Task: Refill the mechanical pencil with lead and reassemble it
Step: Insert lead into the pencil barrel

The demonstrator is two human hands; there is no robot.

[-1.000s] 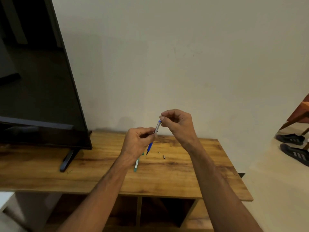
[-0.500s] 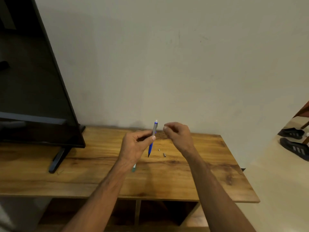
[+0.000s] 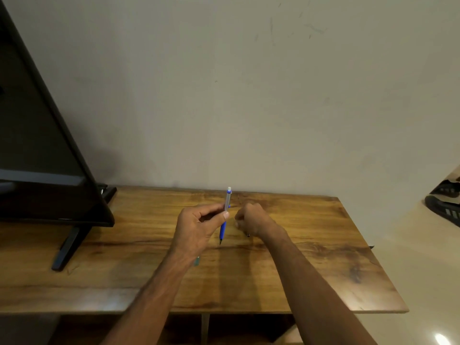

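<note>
My left hand grips a blue and grey mechanical pencil between thumb and fingers, nearly upright, white eraser end up and dark tip down just above the wooden table. My right hand is lowered to the tabletop just right of the pencil, fingers curled together over the spot where small parts lay. One small dark part shows beside that hand. Whether the fingers pinch anything is hidden. A greenish lead tube peeks out from under my left wrist.
A black TV on a stand fills the left side of the table. The wall runs behind the table. Dark shoes lie on the floor at the far right. Open shelf compartments sit below the tabletop.
My right hand left the pencil's top end and came down to the tabletop beside the small parts. My left hand turned the pencil more upright. The camera tilted upward.
</note>
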